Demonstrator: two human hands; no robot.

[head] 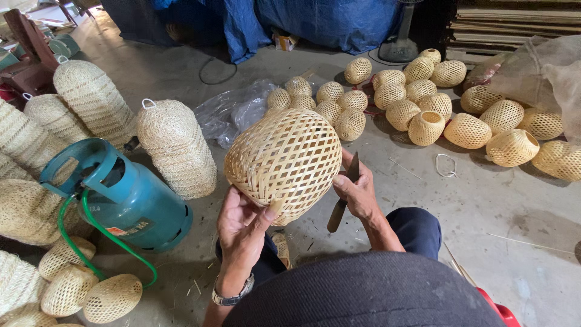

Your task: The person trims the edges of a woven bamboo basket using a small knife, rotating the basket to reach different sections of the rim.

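Note:
My left hand [241, 225] grips the lower rim of a round woven bamboo basket [284, 158], thumb pressed on its edge, holding it up in front of me. In my right hand [358, 192] is a dark-bladed knife [342, 195] with a wooden handle. Its blade points up beside the basket's right side. A metal watch sits on my left wrist. My dark-trousered knees lie below the hands.
A teal gas cylinder [124, 197] with a green hose lies at the left, beside stacked woven shades [177, 147]. Many small woven baskets [426, 127] are heaped on the concrete floor beyond. Clear plastic [233, 112], blue tarpaulin [327, 21] and a wire ring [446, 165] lie further off.

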